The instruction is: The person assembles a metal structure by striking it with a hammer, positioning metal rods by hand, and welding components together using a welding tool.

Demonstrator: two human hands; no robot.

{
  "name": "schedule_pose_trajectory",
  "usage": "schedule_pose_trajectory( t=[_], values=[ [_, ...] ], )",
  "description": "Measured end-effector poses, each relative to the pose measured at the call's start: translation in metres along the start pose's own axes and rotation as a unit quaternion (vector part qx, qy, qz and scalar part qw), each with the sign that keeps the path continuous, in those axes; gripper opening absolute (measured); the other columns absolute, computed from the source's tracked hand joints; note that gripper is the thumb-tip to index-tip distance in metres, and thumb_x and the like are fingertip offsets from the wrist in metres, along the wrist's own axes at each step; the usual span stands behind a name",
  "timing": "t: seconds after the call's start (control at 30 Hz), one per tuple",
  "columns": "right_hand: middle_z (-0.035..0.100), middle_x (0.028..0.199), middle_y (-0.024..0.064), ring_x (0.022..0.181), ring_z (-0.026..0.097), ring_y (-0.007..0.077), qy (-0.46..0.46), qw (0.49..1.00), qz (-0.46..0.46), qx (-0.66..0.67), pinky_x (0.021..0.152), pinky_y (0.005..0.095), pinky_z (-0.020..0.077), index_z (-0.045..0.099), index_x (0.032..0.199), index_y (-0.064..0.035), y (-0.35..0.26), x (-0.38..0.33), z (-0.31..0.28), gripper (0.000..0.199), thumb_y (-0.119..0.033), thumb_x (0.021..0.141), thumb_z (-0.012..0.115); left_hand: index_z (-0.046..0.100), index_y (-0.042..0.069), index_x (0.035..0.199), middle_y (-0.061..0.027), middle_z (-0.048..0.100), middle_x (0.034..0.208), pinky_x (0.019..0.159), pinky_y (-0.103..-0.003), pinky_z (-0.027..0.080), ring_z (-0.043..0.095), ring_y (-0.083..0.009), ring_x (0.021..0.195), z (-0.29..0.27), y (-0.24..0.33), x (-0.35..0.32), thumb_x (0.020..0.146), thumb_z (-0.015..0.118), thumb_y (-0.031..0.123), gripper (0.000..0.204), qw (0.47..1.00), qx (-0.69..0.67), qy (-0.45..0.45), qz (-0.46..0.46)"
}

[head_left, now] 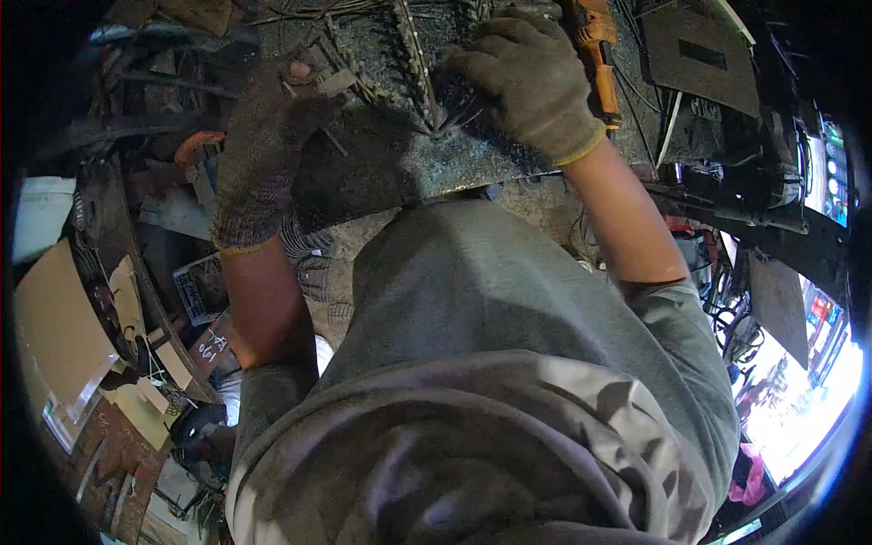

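Both hands wear grey knit gloves with yellow cuffs over a dark metal workbench (354, 173). My left hand (268, 150) is closed at the left part of the bench. Its bare thumb or fingertip shows beside a small flat piece (338, 83) at the fingers, and a thin short rod (335, 142) lies just below them. My right hand (536, 86) has its fingers curled down beside long narrow metal strips (416, 64), which meet in a point near the bench's front edge. What sits under its fingers is hidden.
An orange angle grinder (596, 50) lies right of my right hand. A flat plate with a slot (704, 59) is at the far right of the bench. Cardboard (68, 318) and scrap crowd the left side. Coiled wire (313, 272) lies on the floor below the bench.
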State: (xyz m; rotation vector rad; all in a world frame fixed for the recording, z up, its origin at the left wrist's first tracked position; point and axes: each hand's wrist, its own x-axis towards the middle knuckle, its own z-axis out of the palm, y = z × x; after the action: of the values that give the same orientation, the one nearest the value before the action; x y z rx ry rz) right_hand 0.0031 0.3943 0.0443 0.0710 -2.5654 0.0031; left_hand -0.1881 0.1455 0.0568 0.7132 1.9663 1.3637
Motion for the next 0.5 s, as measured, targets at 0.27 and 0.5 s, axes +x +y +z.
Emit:
schedule_pose_trajectory(
  t=[0.27, 0.5],
  values=[
    [0.075, 0.097, 0.01, 0.094, 0.071, 0.0314, 0.076, 0.981, 0.154, 0.084, 0.087, 0.0445, 0.0554, 0.078, 0.11, -0.0186, 0.006, -0.033, -0.004, 0.026, -0.019, 0.085, 0.073, 0.06, 0.009, 0.126, -0.0083, 0.066, 0.101, 0.079, -0.034, 0.057, 0.068, -0.0185, 0.091, 0.038, -0.015, 0.018, 0.097, 0.071, 0.011, 0.032, 0.922, 0.174, -0.077, 0.338],
    [0.076, 0.1, 0.0122, 0.093, 0.072, 0.0324, 0.07, 0.967, 0.208, 0.131, 0.083, 0.0445, 0.0569, 0.078, 0.11, -0.0164, -0.015, -0.06, 0.002, 0.026, -0.018, 0.085, 0.074, 0.057, 0.006, 0.12, -0.0105, 0.068, 0.101, 0.076, -0.035, 0.057, 0.071, -0.0206, 0.09, 0.06, 0.008, 0.011, 0.096, 0.072, 0.013, 0.029, 0.971, 0.154, -0.115, 0.141]
  ],
)
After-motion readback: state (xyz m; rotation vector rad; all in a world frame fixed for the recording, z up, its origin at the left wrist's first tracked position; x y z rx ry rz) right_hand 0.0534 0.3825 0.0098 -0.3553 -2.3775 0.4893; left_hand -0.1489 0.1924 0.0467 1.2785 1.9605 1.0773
